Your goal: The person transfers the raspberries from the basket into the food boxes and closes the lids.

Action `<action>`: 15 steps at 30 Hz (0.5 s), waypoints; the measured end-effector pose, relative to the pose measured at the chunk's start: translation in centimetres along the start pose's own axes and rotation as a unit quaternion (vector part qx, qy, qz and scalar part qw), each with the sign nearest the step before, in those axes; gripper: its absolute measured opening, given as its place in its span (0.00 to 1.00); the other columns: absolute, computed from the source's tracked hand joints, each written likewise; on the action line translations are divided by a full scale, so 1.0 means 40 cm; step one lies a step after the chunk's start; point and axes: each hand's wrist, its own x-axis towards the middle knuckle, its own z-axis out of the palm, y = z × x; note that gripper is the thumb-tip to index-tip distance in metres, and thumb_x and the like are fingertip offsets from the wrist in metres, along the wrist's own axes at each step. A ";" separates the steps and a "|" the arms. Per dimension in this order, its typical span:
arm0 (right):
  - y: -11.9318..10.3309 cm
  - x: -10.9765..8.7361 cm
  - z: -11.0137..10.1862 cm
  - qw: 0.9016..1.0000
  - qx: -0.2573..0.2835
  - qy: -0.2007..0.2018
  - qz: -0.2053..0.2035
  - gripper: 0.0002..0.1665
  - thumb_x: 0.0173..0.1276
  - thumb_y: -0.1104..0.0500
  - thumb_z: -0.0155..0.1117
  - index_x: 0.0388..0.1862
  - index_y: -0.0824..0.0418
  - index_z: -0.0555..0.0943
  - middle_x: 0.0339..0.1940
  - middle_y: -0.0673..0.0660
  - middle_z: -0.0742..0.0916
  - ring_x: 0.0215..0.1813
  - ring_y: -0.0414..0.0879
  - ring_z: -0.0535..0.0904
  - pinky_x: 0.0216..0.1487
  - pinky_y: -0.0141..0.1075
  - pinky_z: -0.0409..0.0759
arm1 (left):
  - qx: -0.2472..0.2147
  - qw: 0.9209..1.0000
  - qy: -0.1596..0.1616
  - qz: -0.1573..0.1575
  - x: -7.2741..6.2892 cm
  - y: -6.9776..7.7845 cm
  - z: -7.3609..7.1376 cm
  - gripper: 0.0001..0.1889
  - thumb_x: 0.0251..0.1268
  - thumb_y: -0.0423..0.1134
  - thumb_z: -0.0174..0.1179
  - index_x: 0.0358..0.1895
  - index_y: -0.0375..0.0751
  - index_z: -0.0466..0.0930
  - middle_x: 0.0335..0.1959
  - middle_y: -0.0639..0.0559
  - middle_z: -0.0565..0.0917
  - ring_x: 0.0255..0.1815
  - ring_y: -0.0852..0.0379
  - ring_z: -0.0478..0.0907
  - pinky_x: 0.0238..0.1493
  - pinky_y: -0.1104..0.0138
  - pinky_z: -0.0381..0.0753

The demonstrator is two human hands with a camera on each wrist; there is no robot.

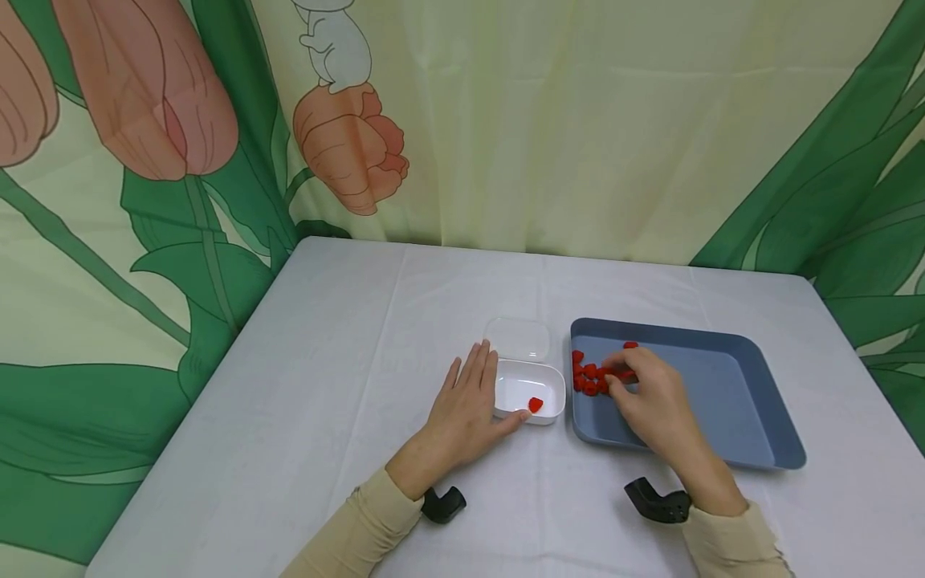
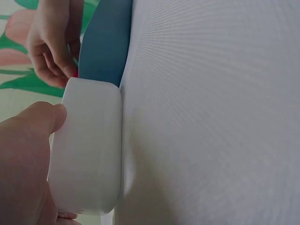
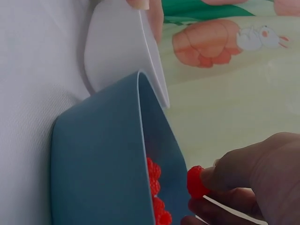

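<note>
White tablecloth (image 1: 275, 417), one, beneath both hands. Blue tray (image 1: 711, 393), one, under the right hand (image 1: 654, 397). Left hand (image 1: 466, 409): fingers straight, laid along a white container (image 1: 513, 393), thumb at its near rim. Right hand: pinching a red berry (image 3: 197, 182) between thumb and fingers. White container: between the hands. Clear lid (image 1: 517, 339), one, just beyond the container. Loose red berries (image 1: 590, 372): several in the tray beside the right fingertips; one in the container near the left thumb.

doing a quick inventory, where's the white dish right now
In the head view, the white dish sits just left of the blue tray, with the left hand at its left edge.
</note>
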 end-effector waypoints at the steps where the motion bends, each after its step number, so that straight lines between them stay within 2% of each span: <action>1: -0.003 0.002 0.002 1.000 0.002 0.000 -0.004 0.11 0.56 0.75 0.68 0.39 0.66 0.84 0.36 0.59 0.85 0.36 0.52 0.84 0.36 0.48 0.85 | -0.001 1.000 0.000 0.000 -0.001 0.000 0.000 0.51 0.66 0.71 0.47 0.78 0.33 0.50 0.81 0.39 0.52 0.83 0.46 0.46 0.80 0.49 0.49; 9: -0.031 0.015 0.021 1.000 0.010 -0.008 -0.028 0.11 0.56 0.74 0.69 0.37 0.64 0.84 0.36 0.57 0.86 0.36 0.48 0.83 0.36 0.48 0.85 | -0.003 1.000 -0.005 -0.005 -0.002 0.000 -0.002 0.51 0.66 0.71 0.47 0.78 0.33 0.49 0.81 0.39 0.52 0.83 0.46 0.46 0.80 0.49 0.49; 15: -0.054 0.023 0.034 0.999 0.016 -0.029 -0.007 0.11 0.59 0.71 0.70 0.41 0.64 0.84 0.39 0.57 0.86 0.39 0.48 0.83 0.39 0.45 0.86 | -0.003 1.000 -0.006 -0.003 0.000 0.001 -0.001 0.51 0.66 0.71 0.48 0.78 0.33 0.49 0.81 0.40 0.51 0.83 0.46 0.46 0.80 0.49 0.48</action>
